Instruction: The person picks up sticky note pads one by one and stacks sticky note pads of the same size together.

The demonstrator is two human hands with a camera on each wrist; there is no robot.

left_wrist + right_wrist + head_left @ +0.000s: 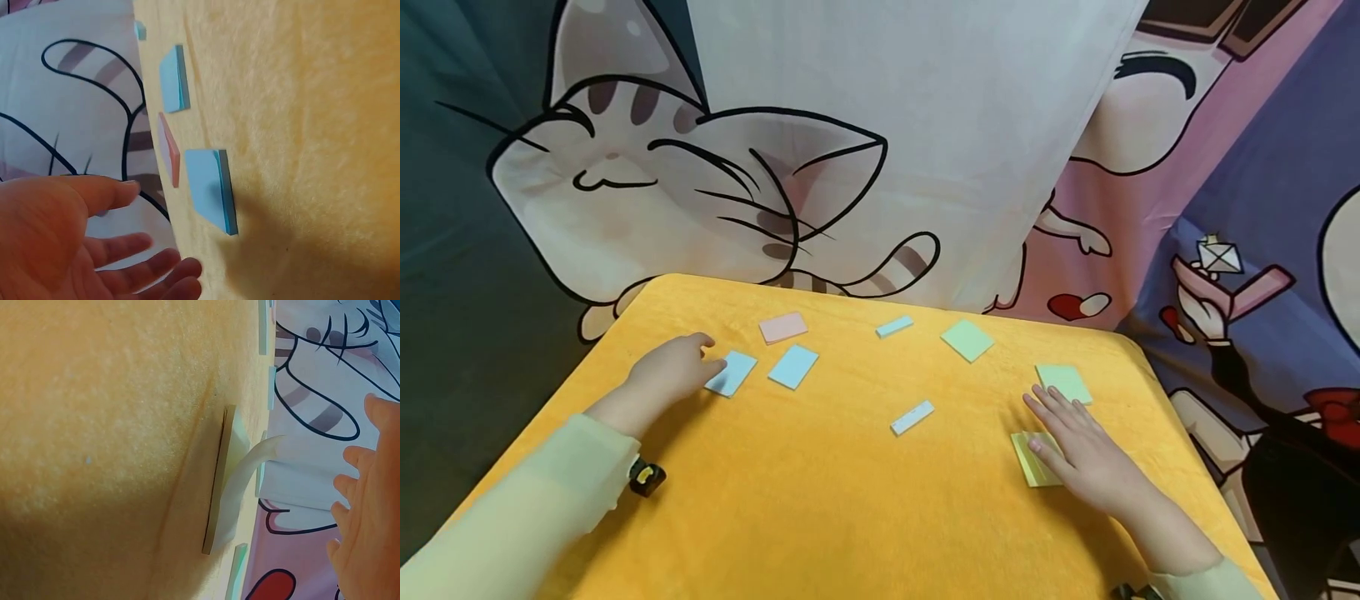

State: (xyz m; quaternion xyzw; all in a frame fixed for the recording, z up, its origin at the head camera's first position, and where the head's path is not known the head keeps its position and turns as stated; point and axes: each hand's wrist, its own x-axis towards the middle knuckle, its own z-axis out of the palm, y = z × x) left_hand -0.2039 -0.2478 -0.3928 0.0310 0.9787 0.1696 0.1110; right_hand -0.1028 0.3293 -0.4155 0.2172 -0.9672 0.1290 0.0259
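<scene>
My left hand (672, 368) hovers at the left side of the table, its relaxed fingers apart and holding nothing. Its fingertips overlap the edge of a blue sticky note pad (735, 373) in the head view; the left wrist view shows a gap between the fingers and this pad (206, 184). Beside it lie a second blue pad (793, 367) and a pink pad (783, 327). On the right, my right hand (1078, 450) spreads above a yellow sticky note pad (1026, 460), partly hiding it. The yellow pad's top sheet (245, 478) curls upward. Just beyond these fingers is a green pad (1067, 383).
Another green pad (967, 340) and a narrow blue strip pad (894, 326) lie toward the far edge. A narrow pale strip pad (912, 417) sits mid-table. The yellow cloth-covered table (820, 517) meets a printed cartoon curtain (970, 167) behind.
</scene>
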